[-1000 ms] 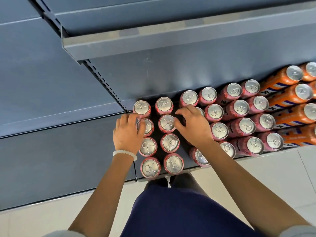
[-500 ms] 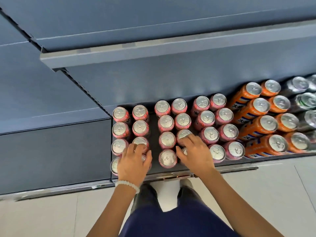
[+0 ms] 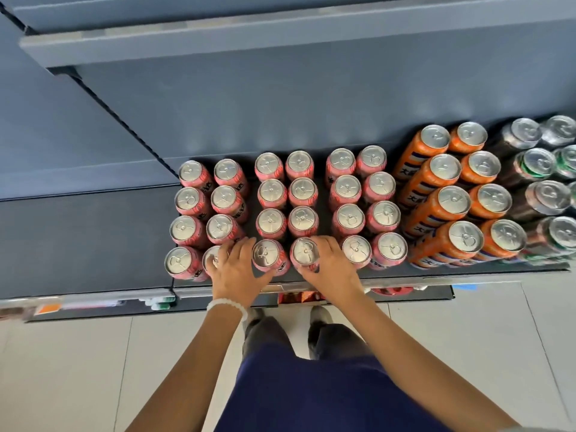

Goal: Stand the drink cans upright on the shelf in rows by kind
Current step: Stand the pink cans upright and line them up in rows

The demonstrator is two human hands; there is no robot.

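At the front edge of the shelf (image 3: 311,275), low in the middle of the frame, both hands work the front row of pink cans (image 3: 299,194). The left hand (image 3: 235,275) lies over a front can (image 3: 213,260), fingers spread across its top and side, thumb reaching toward the next can (image 3: 266,254). The right hand (image 3: 330,269) curls round another front can (image 3: 305,252), fingers on its far side, thumb near the rim.

Compared with half a second ago, the hands sit a little lower and wider apart, and the pink cans stand in three neat double columns with gaps between them. A second ago both hands were deeper in, among the middle rows; they have come forward to the front. The view has also pulled back, so the orange cans (image 3: 452,201) and dark cans (image 3: 542,198) at right show more fully.

All cans in view stand upright by kind, so the task looks nearly done, with only front-row squaring left.
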